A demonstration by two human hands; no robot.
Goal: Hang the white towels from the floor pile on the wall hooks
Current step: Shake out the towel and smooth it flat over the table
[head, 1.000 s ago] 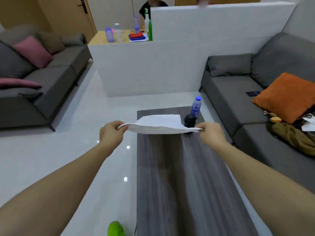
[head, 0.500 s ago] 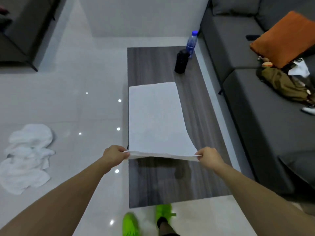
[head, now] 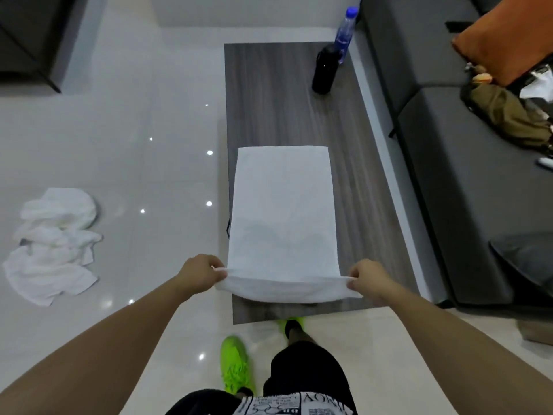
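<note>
Currently: both hands on one towel, flat on the surface

Left hand (head: pixel 201 274) pinches the near-left corner of the white towel (head: pixel 284 211); right hand (head: pixel 368 280) pinches the near-right corner. Each grip is closed on the cloth, fingers curled round the edge.

Towel lies flat on the dark wood surface (head: pixel 269 100), long axis running toward 12 o'clock. Near edge is lifted off the surface between my hands and sags a little in the middle.

Towel pile (head: pixel 54 244) is on the floor (head: pixel 134 130) at 9 o'clock, well apart from the surface, crumpled.

Black bottle (head: pixel 326 70) stands upright at the far right of the surface, around 1 o'clock; clear bottle with blue cap (head: pixel 344 34) just behind it.

Grey sofa (head: pixel 449 175) runs along 3 o'clock, orange cushion (head: pixel 505 40) at its far end.

Green shoes (head: pixel 236 366) at 6 o'clock, one partly under the surface's near edge.
</note>
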